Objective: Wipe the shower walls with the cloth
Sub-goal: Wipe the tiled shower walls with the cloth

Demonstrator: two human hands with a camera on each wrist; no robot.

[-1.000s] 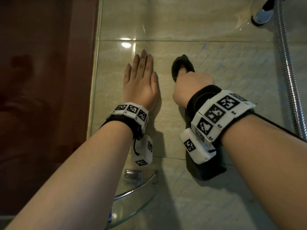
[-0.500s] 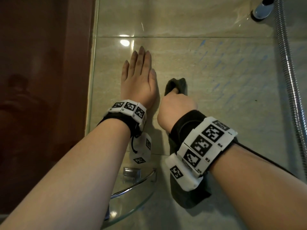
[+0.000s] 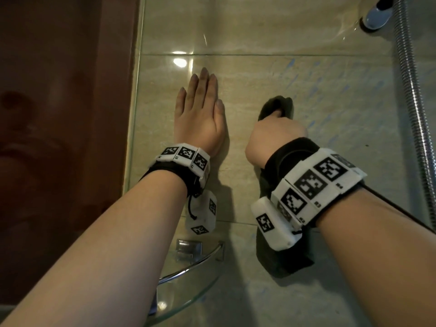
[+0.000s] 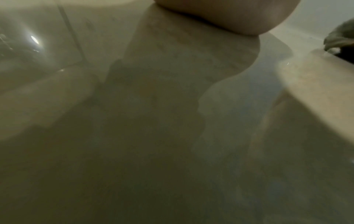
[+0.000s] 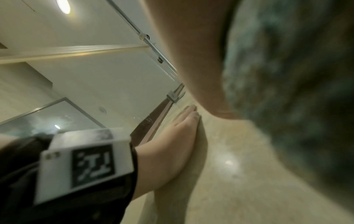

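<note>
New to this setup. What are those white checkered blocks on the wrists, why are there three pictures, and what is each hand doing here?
No machine here: a person is wiping a tiled shower wall. The white blocks are marker bands strapped to both wrists, carrying small cameras. The big picture comes from a head camera looking at both hands; the other two look along each hand from the wrist. The left hand lies flat on the tile, fingers straight, holding nothing; its own camera sees mostly blurry tile. The right hand is curled around a dark cloth pressed to the wall; the cloth hangs below the wrist. A glass corner shelf sits lower left, a metal shower hose on the right.
</note>
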